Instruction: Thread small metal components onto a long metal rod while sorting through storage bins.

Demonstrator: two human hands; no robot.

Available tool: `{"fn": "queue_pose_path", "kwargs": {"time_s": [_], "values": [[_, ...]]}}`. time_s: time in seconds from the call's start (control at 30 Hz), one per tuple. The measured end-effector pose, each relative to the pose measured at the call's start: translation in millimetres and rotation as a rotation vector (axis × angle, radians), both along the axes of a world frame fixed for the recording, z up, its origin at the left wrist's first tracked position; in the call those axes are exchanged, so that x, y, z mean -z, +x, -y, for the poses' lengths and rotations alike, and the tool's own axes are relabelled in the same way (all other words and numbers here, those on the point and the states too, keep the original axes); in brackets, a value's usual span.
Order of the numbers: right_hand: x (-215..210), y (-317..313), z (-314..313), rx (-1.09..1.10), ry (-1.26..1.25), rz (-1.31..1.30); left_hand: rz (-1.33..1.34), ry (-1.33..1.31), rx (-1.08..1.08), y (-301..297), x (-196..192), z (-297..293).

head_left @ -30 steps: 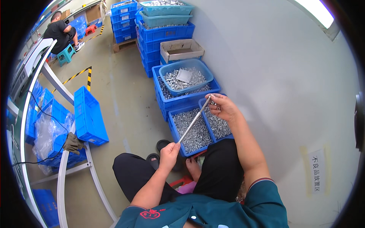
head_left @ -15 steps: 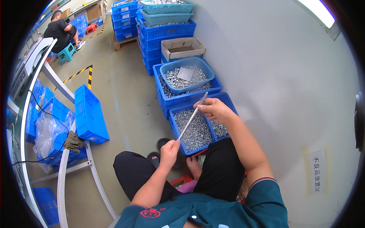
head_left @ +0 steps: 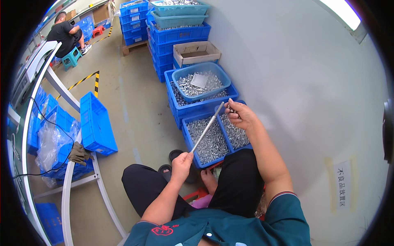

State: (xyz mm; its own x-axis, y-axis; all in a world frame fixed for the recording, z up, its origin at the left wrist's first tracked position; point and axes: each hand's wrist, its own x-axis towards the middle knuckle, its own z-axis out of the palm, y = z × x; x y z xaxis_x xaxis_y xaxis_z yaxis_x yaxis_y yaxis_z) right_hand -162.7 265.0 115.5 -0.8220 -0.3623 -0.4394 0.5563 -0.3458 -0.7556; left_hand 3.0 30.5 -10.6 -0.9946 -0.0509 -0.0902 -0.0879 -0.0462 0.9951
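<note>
My left hand (head_left: 181, 165) is closed around the lower end of a slim silver metal rod (head_left: 208, 128), which slants up and away to the right. Close to the rod's upper tip is my right hand (head_left: 243, 116), its fingers curled around small shiny metal parts (head_left: 231, 109); their exact kind is too small to make out. Below both hands sits a divided blue bin (head_left: 225, 137), with many small silver metal pieces (head_left: 210, 144) in its two compartments.
Beyond the bin, a light-blue basket (head_left: 177, 82) of metal parts rests on another blue crate (head_left: 172, 100). Stacked blue crates (head_left: 164, 47) line the wall. At left are a white table frame (head_left: 67, 197) and a tilted blue crate (head_left: 96, 127). A seated person (head_left: 63, 35) is far left.
My right hand has come off the rod's upper part and moved slightly right, with small metal parts now showing in its fingers. The left hand and rod stay nearly in place.
</note>
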Motion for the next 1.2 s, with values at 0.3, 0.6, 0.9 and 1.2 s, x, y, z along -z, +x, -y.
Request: {"fn": "queue_pose_path", "kwargs": {"time_s": [0.3, 0.6, 0.9, 1.2], "values": [[-0.8, 3.1, 7.4, 0.008, -0.002, -0.042, -0.04, -0.047, 0.011, 2.5, -1.1, -3.2], [-16.5, 15.8, 25.7, -0.212, 0.338, -0.229, -0.06, -0.096, -0.03, 0.2, 2.1, -0.9], [-9.7, 10.8, 5.2, -0.196, 0.132, -0.05, -0.038, -0.042, -0.042, -1.6, 4.5, -0.4], [3.2, 0.4, -1.2, 0.039, -0.043, 0.006, -0.052, -0.031, 0.003, 1.9, -1.8, -1.5]]}}
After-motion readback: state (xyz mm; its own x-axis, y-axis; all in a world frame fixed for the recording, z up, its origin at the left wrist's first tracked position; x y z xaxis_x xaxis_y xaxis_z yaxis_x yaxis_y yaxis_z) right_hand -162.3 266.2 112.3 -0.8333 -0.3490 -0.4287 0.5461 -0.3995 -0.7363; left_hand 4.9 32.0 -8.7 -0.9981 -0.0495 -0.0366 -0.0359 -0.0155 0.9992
